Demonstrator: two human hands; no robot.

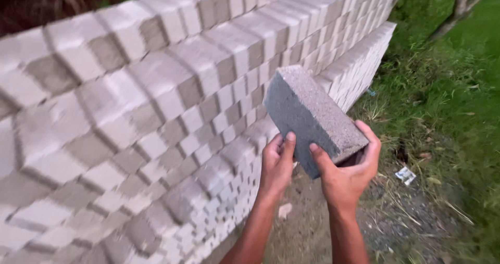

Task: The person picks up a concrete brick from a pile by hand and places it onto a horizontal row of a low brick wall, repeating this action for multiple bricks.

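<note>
While both hands hold it, a grey concrete block [312,115] is tilted in the air.
Right hand [350,173] has its grip closed around the lower end; left hand [276,162] presses flat, beside the block stack [156,97].

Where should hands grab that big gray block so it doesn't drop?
Probably at its near short end, from below: the gray block tilts up and away, so its weight bears there. The right hand cups that end; the left hand steadies its side face.

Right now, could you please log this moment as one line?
left hand: touching block edge | right hand: gripping grey concrete block | block stack: beside | ground: grass
</note>
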